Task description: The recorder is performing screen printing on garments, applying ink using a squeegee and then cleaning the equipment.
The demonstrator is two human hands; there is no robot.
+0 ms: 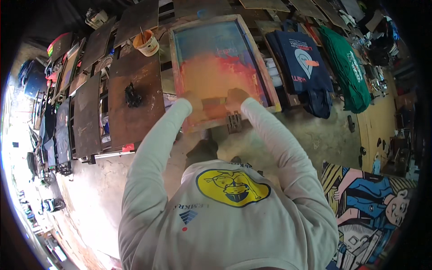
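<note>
A wooden-framed printing screen (211,58) lies before me, its mesh stained blue at the far end, orange and red toward me. At its near end both hands grip a wide squeegee (213,105), seen as a brownish-orange bar between them. My left hand (193,97) is closed at its left end, and my right hand (236,97) is closed at its right end. Some of the fingers blend into the orange mesh. Just below my right hand, a hinge-like clamp (234,122) sits at the near edge of the frame.
A paint-smeared tub (146,44) with a stick in it stands left of the screen. A crumpled black thing (132,95) rests on a brown board (118,118). To the right lie navy bags (303,63) with a print and a green cloth stack (345,67). A painted cartoon panel (366,198) is at lower right.
</note>
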